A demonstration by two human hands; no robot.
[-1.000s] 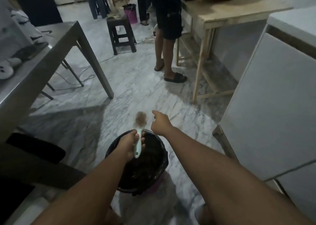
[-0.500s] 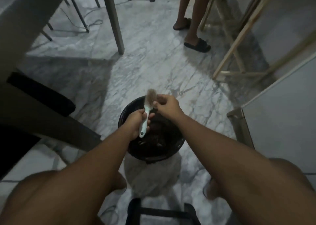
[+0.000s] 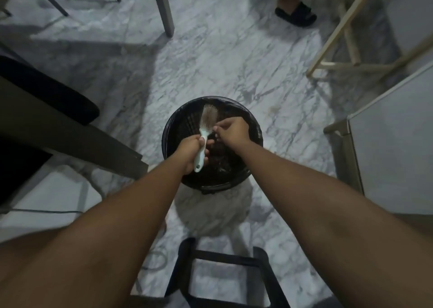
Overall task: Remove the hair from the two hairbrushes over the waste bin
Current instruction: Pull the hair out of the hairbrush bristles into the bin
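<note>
Holding the hairbrush point(image 3: 203, 136) by its pale handle, the left hand point(image 3: 191, 150) keeps it over the waste bin point(image 3: 254, 124), long axis running near to far, matted hair point(image 3: 206, 117) at the far end. The right hand point(image 3: 232, 130), fingers pinched together, sits just right of the head, nearer the hair. No second brush shows.

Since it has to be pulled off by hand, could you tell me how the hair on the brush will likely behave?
The hair looks matted, so probably soft, floppy and very light. It may peel off as one clump above the waste bin.
</note>
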